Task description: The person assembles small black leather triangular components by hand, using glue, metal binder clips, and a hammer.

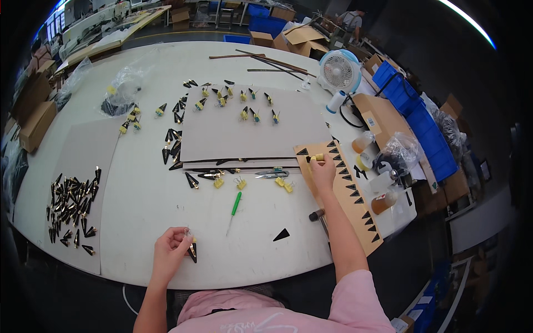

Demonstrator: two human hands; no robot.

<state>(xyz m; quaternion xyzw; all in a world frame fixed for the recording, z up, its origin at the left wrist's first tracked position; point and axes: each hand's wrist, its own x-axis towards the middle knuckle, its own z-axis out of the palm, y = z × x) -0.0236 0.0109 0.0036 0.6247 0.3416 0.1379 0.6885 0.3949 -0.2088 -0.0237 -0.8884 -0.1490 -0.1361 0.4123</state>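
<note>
My left hand (169, 251) is closed on a black pointed piece (192, 253) with a clip on it, low over the front of the table. My right hand (323, 173) reaches to the upper end of a tan board (333, 183), its fingers pinched on a small yellow binder clip (317, 157). A row of black triangles (351, 187) runs along that board. Between my hands lie a green-handled awl (236, 204) and a loose black triangle (281, 235). Farther up are yellow binder clips (240, 183) and metal snips (272, 174).
Black pointed pieces (72, 208) are heaped on a grey sheet at left. Clipped pieces (244, 114) stand on a grey board (288, 133). A hammer (317, 215) lies beside the tan board. At right are bottles (384, 202), a fan (340, 72) and blue bins (427, 133).
</note>
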